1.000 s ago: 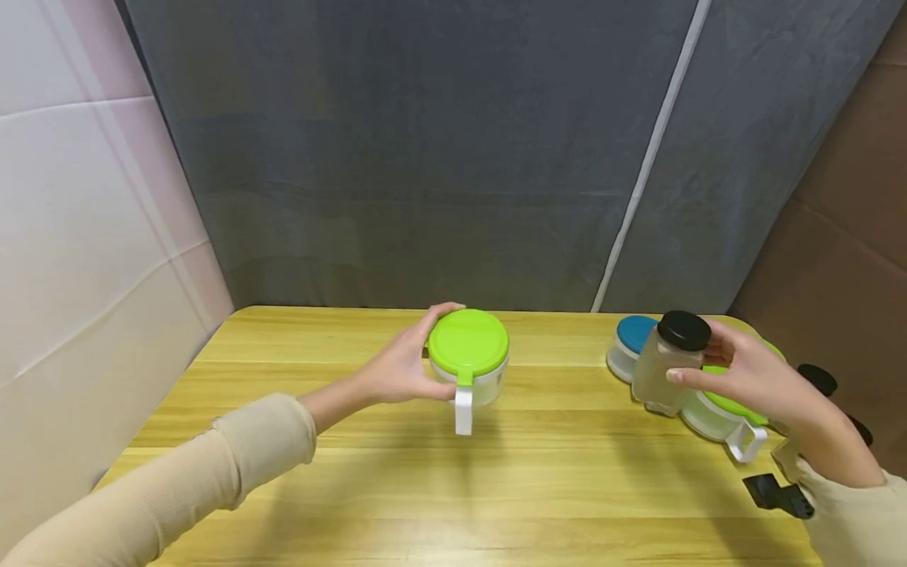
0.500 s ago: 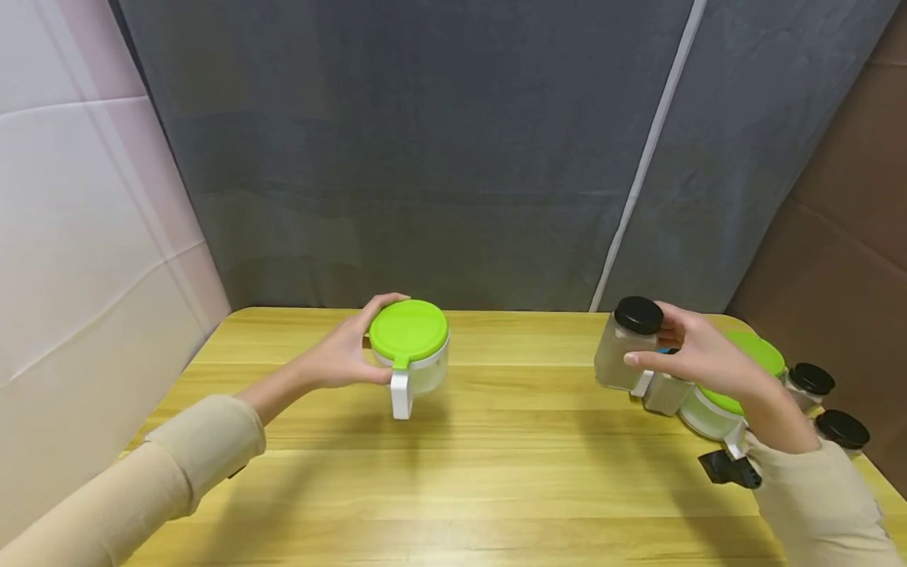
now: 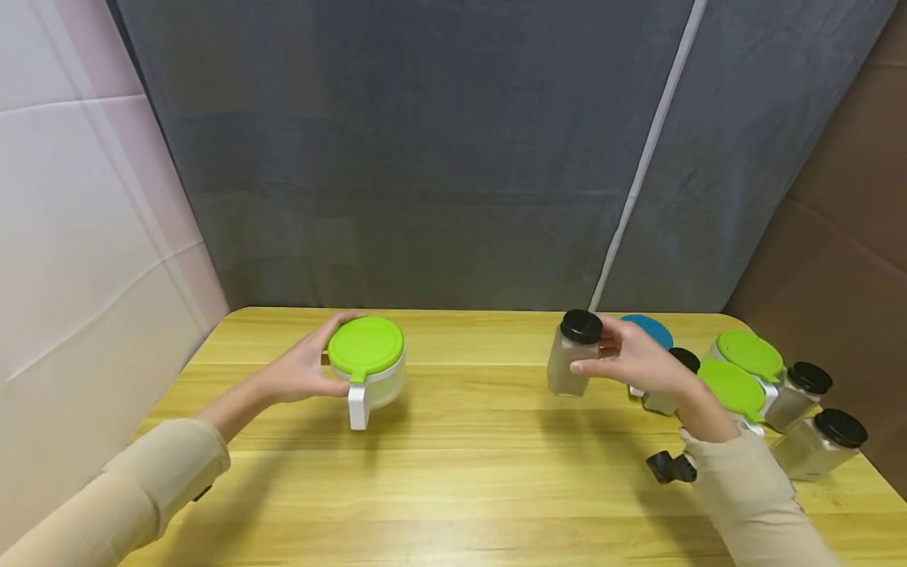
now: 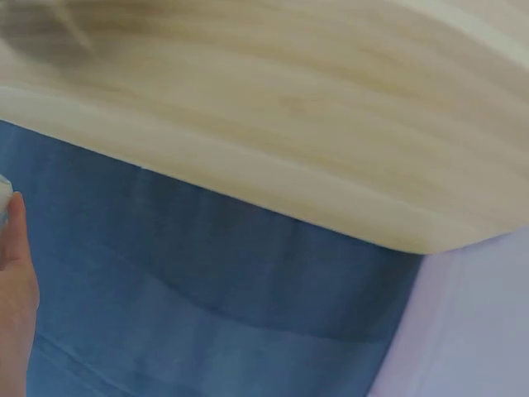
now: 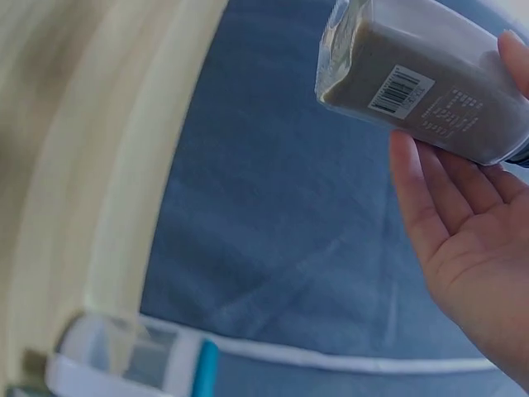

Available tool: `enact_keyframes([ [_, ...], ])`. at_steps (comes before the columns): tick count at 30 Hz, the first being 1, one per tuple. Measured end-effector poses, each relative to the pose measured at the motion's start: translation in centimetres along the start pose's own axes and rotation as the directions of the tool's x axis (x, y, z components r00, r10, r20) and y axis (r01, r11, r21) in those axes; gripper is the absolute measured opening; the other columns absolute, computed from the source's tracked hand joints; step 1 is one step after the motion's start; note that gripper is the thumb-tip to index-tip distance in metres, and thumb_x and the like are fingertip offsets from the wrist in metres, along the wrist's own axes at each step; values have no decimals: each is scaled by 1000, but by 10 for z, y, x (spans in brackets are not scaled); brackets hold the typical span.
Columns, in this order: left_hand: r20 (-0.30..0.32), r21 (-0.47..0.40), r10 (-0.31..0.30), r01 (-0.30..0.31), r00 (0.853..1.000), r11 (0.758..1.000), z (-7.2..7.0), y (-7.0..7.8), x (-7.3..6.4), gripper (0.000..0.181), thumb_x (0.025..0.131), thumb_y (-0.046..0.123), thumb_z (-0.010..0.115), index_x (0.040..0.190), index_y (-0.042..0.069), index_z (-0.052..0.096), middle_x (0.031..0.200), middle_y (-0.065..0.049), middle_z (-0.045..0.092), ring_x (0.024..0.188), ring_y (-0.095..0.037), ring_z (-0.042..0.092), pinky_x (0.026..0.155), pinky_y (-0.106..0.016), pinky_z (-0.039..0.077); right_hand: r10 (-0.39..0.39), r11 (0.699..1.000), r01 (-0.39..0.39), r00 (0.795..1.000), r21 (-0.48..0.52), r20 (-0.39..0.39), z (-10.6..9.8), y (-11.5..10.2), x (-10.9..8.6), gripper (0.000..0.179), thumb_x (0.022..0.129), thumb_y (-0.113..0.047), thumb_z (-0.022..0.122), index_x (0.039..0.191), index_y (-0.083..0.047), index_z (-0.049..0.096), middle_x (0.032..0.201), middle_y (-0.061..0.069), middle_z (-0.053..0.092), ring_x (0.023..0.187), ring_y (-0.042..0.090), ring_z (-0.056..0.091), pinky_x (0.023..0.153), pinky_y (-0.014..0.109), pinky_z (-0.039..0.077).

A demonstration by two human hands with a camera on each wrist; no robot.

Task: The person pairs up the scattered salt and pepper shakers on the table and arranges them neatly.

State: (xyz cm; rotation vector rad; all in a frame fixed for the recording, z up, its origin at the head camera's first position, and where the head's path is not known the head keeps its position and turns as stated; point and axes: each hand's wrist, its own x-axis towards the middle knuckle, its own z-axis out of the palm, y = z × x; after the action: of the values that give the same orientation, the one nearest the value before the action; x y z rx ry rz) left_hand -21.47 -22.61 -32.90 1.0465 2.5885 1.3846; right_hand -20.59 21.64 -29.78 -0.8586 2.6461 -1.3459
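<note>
Brown jar (image 3: 564,364) points cap (image 3: 582,325) up, approx vert, in R fingers (image 5: 413,203)

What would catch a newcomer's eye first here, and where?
First comes the bright green lid of the container in the left hand, left of centre in the head view. Right of centre, the right hand holds a black-capped jar. Other containers with blue, green and black lids crowd the table at right.

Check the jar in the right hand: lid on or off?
On: in the head view, a black lid covers the top of the jar that the right hand holds.
</note>
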Motion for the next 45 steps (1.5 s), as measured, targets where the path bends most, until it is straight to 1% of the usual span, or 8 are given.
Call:
enact_keyframes([
  [6,-9,8,-9,9,1000,1000,-2,-13,-6,86,65,5,74,133,2,22,122,-17,42,105,-27,44,82,-39,42,21,999,-23,999,48,40,24,7,16,54,75,-21,71,121,-4,48,107,8,55,92,21,55,80,38,44],
  [10,-14,3,-22,22,1000,1000,-3,-22,-8,86,66,5,74,134,2,21,123,-18,40,106,-29,42,82,-42,41,3,997,-8,998,79,60,39,10,27,54,74,-22,71,120,-3,48,108,8,55,94,21,55,82,38,43],
  [13,-17,0,-28,28,999,1000,-4,-30,-9,85,67,6,75,133,0,21,122,-18,40,106,-29,43,82,-42,41,-16,995,8,997,104,79,50,13,37,53,75,-20,71,120,-2,48,109,8,55,94,20,54,83,37,43],
  [21,-16,4,-53,53,998,999,1,-46,-14,84,67,8,76,131,-2,23,121,-19,41,104,-26,44,82,-39,42,-65,977,37,989,208,131,79,20,58,49,76,-3,67,120,4,46,107,12,56,93,23,54,81,38,44],
  [29,-26,41,-68,69,997,997,6,-54,-12,84,65,10,76,131,-1,24,121,-19,43,106,-29,44,84,-46,38,-105,964,63,983,259,151,103,21,71,48,75,-6,69,118,3,48,104,10,57,92,19,53,78,30,45],
  [35,-28,61,-79,81,996,995,10,-61,-11,85,65,10,76,131,-2,23,120,-20,43,106,-30,44,86,-48,35,-107,956,56,981,289,163,120,19,82,47,75,-7,70,116,2,49,103,9,57,92,18,54,78,30,46],
  [40,-30,70,-87,89,996,994,13,-64,-10,86,64,10,76,131,-1,23,120,-21,45,107,-32,44,90,-49,31,-92,953,33,979,302,183,132,15,89,47,75,-3,68,117,3,48,105,10,57,93,18,54,78,29,45],
  [45,-29,86,-97,99,995,991,15,-64,-7,87,65,11,76,132,0,22,121,-22,44,109,-34,43,91,-51,28,-77,953,16,979,302,191,136,-4,90,44,76,1,66,116,7,48,105,13,56,94,19,54,79,27,44],
])
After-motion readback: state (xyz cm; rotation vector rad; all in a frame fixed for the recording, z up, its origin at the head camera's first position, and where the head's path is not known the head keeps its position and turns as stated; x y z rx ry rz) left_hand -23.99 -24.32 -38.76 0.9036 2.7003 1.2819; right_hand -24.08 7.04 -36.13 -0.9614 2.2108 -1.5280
